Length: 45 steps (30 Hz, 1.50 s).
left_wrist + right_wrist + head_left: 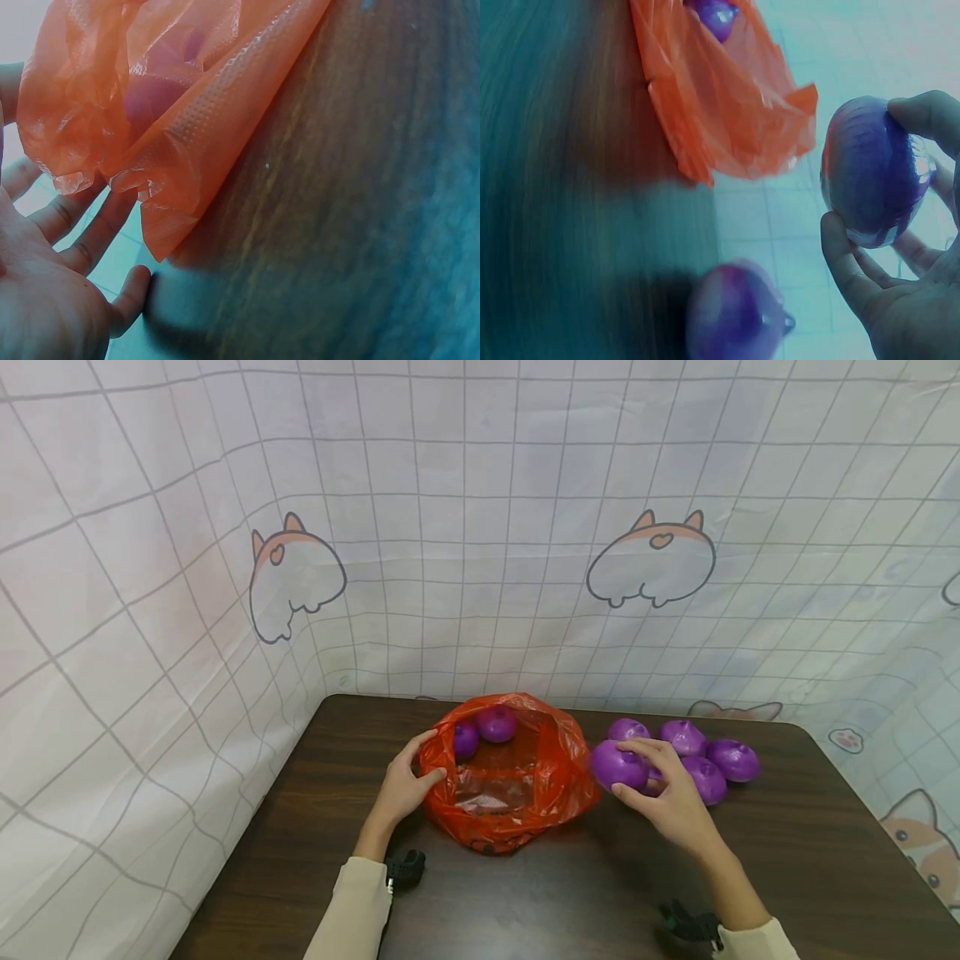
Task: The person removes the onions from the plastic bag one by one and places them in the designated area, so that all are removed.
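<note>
My right hand [671, 797] grips a purple onion [617, 764] between thumb and fingers, raised just beside the bag's right rim. In the right wrist view, that onion [874, 172] sits at the fingertips, with its pointed end toward the palm. The red plastic bag [517, 827] stands with its mouth open toward me. Two purple onions [497, 724] lie inside it at the back left. My left hand [401, 789] holds the bag's left rim between thumb and fingers. Up close in the left wrist view, several fingers of that hand [52, 277] lie against the crinkled plastic.
Several more purple onions [733, 761] are grouped on the right of the dark wooden table [480, 902], behind my right hand. A white grid-patterned cloth [465, 527] hangs at the back and sides of the table.
</note>
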### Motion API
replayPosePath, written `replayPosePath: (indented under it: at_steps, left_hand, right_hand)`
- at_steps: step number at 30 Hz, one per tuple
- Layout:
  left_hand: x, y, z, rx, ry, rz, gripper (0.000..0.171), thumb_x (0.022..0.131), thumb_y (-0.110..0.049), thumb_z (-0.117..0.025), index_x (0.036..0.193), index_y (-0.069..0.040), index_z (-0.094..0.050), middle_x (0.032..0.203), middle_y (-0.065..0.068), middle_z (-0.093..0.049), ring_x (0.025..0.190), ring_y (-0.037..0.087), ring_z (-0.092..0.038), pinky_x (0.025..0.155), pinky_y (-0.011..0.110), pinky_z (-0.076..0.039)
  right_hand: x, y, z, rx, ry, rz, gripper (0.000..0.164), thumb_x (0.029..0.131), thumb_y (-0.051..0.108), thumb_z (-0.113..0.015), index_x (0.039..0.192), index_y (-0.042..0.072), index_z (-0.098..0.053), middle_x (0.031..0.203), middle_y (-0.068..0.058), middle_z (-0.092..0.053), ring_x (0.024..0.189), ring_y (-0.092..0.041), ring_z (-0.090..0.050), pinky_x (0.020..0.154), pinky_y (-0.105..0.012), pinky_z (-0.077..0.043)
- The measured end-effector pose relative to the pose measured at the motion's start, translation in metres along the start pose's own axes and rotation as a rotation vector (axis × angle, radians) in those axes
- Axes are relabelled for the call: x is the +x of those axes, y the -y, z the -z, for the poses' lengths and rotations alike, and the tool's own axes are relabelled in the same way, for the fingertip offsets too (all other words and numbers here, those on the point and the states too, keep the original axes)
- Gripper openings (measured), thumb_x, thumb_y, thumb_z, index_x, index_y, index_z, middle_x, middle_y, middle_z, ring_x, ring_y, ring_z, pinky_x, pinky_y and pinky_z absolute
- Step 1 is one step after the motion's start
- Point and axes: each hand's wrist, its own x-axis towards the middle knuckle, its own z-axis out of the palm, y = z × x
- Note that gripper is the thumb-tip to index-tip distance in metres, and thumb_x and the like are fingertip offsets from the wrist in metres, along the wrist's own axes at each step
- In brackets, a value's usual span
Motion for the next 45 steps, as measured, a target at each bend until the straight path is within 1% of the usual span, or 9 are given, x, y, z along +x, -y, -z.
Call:
replayPosePath:
  at_steps: [6,14,19,23,27,33,39,41,45]
  left_hand:
    - [0.001,0.001,0.0,0.007,0.004,-0.006,0.064,0.091,-0.017,-0.076,0.149,-0.028,-0.051,0.133,0.013,-0.064,0.112,0.03,-0.062,0.093,0.047,-0.058]
    - [0.001,0.003,-0.002,0.008,0.002,-0.012,0.065,0.09,-0.017,-0.077,0.149,-0.03,-0.051,0.137,0.012,-0.063,0.115,0.031,-0.062,0.096,0.05,-0.057]
    - [0.0,0.005,-0.002,-0.001,0.003,-0.016,0.066,0.09,-0.017,-0.077,0.149,-0.03,-0.05,0.14,0.011,-0.062,0.123,0.032,-0.061,0.101,0.054,-0.053]
    - [0.001,0.006,-0.002,-0.004,-0.002,-0.011,0.066,0.09,-0.017,-0.077,0.148,-0.031,-0.051,0.138,0.011,-0.063,0.122,0.032,-0.062,0.101,0.054,-0.054]
    - [0.001,0.006,-0.002,0.001,-0.003,-0.011,0.066,0.09,-0.016,-0.077,0.148,-0.031,-0.051,0.137,0.011,-0.063,0.121,0.031,-0.062,0.1,0.052,-0.055]
    - [0.0,0.003,-0.001,-0.001,-0.004,-0.014,0.066,0.089,-0.016,-0.077,0.149,-0.029,-0.051,0.133,0.012,-0.064,0.117,0.03,-0.063,0.098,0.051,-0.056]
    - [0.0,0.002,0.0,0.003,0.0,-0.012,0.066,0.089,-0.016,-0.077,0.149,-0.029,-0.051,0.131,0.012,-0.065,0.114,0.029,-0.063,0.095,0.048,-0.057]
    - [0.0,0.002,0.0,0.005,0.0,-0.012,0.066,0.09,-0.016,-0.077,0.149,-0.029,-0.051,0.131,0.012,-0.065,0.114,0.03,-0.063,0.094,0.048,-0.058]
    - [-0.001,0.002,0.0,0.005,0.002,-0.011,0.065,0.09,-0.016,-0.077,0.149,-0.028,-0.051,0.131,0.012,-0.064,0.115,0.03,-0.063,0.096,0.049,-0.057]
  right_hand:
    - [-0.009,-0.008,0.018,-0.042,-0.048,-0.032,0.055,0.091,0.017,-0.078,0.143,0.02,-0.057,0.144,-0.004,-0.045,0.119,-0.009,-0.048,0.086,-0.014,-0.051]
    - [-0.023,-0.02,0.04,-0.042,-0.094,-0.065,0.058,0.091,0.015,-0.078,0.145,0.016,-0.056,0.142,-0.006,-0.042,0.113,-0.011,-0.048,0.085,-0.01,-0.051]
    - [-0.033,-0.029,0.054,-0.073,-0.12,-0.076,0.059,0.091,0.013,-0.078,0.145,0.014,-0.055,0.14,-0.005,-0.041,0.11,-0.005,-0.049,0.082,-0.009,-0.051]
    - [-0.039,-0.036,0.063,-0.086,-0.145,-0.077,0.059,0.09,0.011,-0.078,0.144,0.011,-0.055,0.137,0.001,-0.041,0.105,-0.001,-0.052,0.08,-0.008,-0.051]
    - [-0.046,-0.041,0.071,-0.107,-0.167,-0.117,0.06,0.09,0.012,-0.078,0.145,0.011,-0.054,0.133,0.01,-0.04,0.103,0.0,-0.051,0.08,-0.008,-0.05]
    - [-0.056,-0.047,0.083,-0.127,-0.197,-0.17,0.061,0.092,0.014,-0.077,0.147,0.01,-0.053,0.135,0.004,-0.038,0.101,0.003,-0.05,0.078,-0.005,-0.047]
    - [-0.063,-0.057,0.094,-0.153,-0.247,-0.195,0.061,0.091,0.014,-0.078,0.147,0.009,-0.054,0.128,0.018,-0.037,0.097,0.007,-0.051,0.077,-0.002,-0.046]
    - [-0.066,-0.061,0.097,-0.161,-0.252,-0.205,0.061,0.091,0.015,-0.078,0.147,0.009,-0.054,0.127,0.017,-0.038,0.096,0.008,-0.05,0.077,-0.002,-0.046]
    - [-0.072,-0.067,0.103,-0.185,-0.237,-0.232,0.062,0.092,0.017,-0.078,0.148,0.008,-0.052,0.129,-0.003,-0.04,0.092,0.014,-0.049,0.07,-0.007,-0.049]
